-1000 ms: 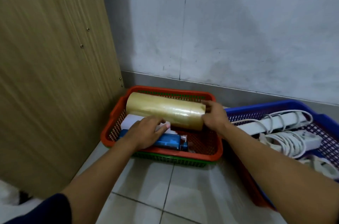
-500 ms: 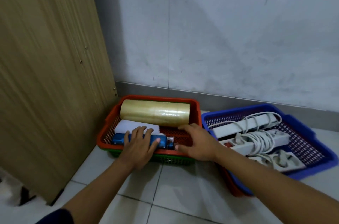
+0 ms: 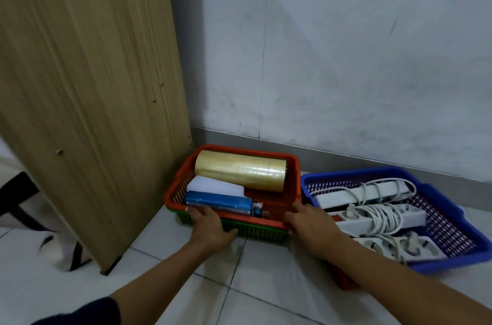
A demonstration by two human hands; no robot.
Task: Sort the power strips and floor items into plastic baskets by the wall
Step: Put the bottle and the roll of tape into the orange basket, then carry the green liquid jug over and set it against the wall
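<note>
An orange basket (image 3: pixel 245 151) nested in a green one (image 3: pixel 255 228) stands on the floor by the wall. It holds a yellowish roll of tape (image 3: pixel 239 169), a white block (image 3: pixel 213 187) and a blue box (image 3: pixel 218 201). My left hand (image 3: pixel 210 226) grips the basket's near rim at the left. My right hand (image 3: pixel 311 223) holds its near right corner. Beside it a blue basket (image 3: pixel 452 258) holds three white power strips (image 3: pixel 372 193) with coiled cords.
A tall wooden panel (image 3: pixel 87 101) leans at the left, right next to the orange basket. The grey wall (image 3: pixel 346 58) runs behind both baskets. A second red basket (image 3: pixel 343 280) peeks out under the blue one. White tiled floor (image 3: pixel 239 284) lies in front.
Both hands left the tape roll and the box, drew back to the orange basket's near rim and closed on it. The view pulled back and up.
</note>
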